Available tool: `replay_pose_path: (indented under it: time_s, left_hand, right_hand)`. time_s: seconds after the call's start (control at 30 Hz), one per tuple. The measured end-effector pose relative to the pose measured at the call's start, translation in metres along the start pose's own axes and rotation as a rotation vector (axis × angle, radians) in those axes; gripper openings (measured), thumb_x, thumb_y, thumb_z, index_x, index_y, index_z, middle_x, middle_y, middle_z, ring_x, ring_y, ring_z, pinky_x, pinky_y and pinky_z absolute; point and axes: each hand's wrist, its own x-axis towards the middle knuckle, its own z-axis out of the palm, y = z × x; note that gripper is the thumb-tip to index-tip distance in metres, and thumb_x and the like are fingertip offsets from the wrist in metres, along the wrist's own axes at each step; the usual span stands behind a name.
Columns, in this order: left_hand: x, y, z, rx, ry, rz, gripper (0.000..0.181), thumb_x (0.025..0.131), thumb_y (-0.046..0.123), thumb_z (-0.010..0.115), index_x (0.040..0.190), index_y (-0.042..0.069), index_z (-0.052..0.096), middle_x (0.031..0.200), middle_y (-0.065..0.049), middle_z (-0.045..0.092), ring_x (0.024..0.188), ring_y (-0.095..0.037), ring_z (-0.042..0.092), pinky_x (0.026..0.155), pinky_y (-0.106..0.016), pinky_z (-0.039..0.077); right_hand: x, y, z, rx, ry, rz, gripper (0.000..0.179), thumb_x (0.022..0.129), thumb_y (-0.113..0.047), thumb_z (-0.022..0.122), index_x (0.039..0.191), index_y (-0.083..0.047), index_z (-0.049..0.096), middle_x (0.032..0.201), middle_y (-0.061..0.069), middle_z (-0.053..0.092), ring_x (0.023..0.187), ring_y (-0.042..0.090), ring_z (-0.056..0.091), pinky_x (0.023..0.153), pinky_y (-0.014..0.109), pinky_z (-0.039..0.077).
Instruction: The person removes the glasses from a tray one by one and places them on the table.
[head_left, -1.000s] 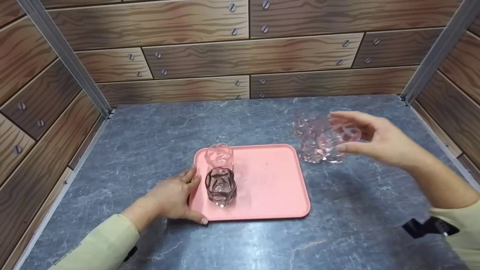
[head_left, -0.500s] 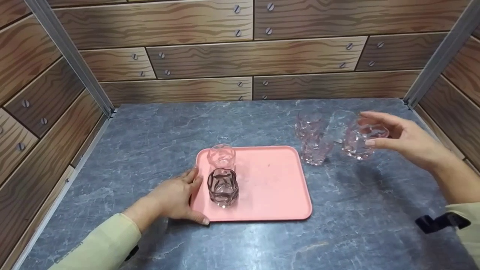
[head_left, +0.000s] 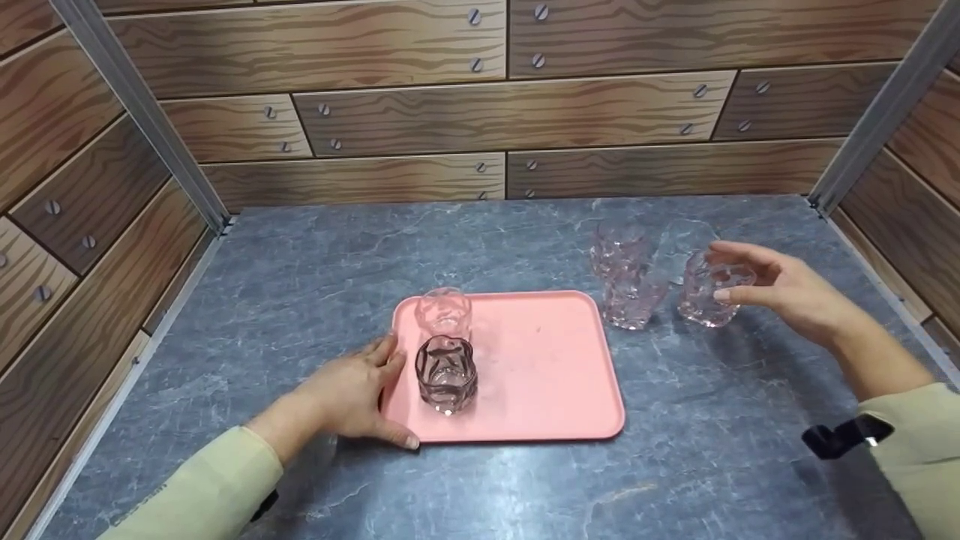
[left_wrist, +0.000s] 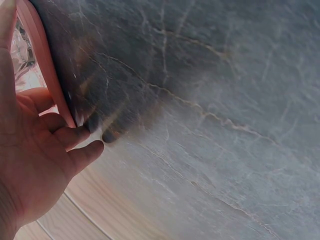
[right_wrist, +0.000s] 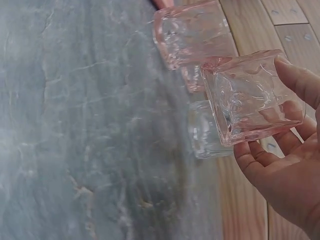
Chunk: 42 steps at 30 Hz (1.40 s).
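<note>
Glass (head_left: 699,304), pale pink and see-through, is held in the right hand (head_left: 799,296), with the thumb on the near side and the fingers on the far side. We see the hand grip it high up, close to its top, so the bottom part sticks out past the fingertips. We can't tell if its bottom touches the grey table (head_left: 300,247). Just left of it we find a front pink cup (head_left: 634,304) and a back pink cup (head_left: 619,251), and a clear cup (head_left: 686,234) is behind it. Farther left is a pink tray (head_left: 540,360). On its left side, a dark cup (head_left: 447,382) stands in front of a light pink cup (head_left: 442,307). We see the left hand (head_left: 349,397) rest loosely spread on the tray's left edge, thumb by the near corner.
</note>
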Motion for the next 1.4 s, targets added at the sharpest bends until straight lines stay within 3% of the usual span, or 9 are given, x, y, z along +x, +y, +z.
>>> replay_pose_path:
  time_s: [0.43,0.67,1.23,1.4]
  left_hand:
    - [0.000,-0.001,0.002,-0.002,0.024,0.006,0.139,0.066,0.094,0.071,0.161,-0.003,0.038,0.167,-0.034,0.024,0.151,-0.053,0.033,0.119,-0.062,0.038]
    - [-0.001,-0.001,0.000,-0.002,0.014,-0.008,0.140,0.066,0.095,0.070,0.162,-0.002,0.038,0.168,-0.033,0.023,0.152,-0.053,0.032,0.120,-0.063,0.036]
    - [0.000,0.000,0.000,-0.001,0.006,-0.018,0.142,0.065,0.097,0.068,0.163,-0.001,0.036,0.169,-0.031,0.021,0.152,-0.052,0.030,0.121,-0.063,0.034]
    - [0.001,0.000,0.001,-0.006,0.013,-0.010,0.140,0.066,0.094,0.071,0.162,-0.002,0.038,0.168,-0.032,0.023,0.152,-0.052,0.031,0.121,-0.062,0.035]
  right_hand:
    - [0.005,0.021,0.011,0.075,0.023,0.049,0.072,0.097,-0.006,0.078,0.159,0.001,0.043,0.141,-0.006,0.063,0.121,0.008,0.063,0.091,0.021,0.058]
    - [0.007,0.026,0.015,0.076,0.045,0.083,0.073,0.095,-0.005,0.079,0.159,0.000,0.044,0.138,-0.017,0.063,0.120,0.006,0.064,0.091,0.019,0.057]
    - [0.003,0.026,0.012,0.083,0.006,0.081,0.076,0.096,-0.005,0.079,0.161,0.002,0.040,0.146,-0.012,0.058,0.122,0.005,0.064,0.095,0.018,0.055]
    - [-0.001,0.016,0.004,0.049,0.007,0.078,0.072,0.098,-0.007,0.077,0.160,0.002,0.041,0.158,0.004,0.054,0.128,0.001,0.058,0.098,0.015,0.052]
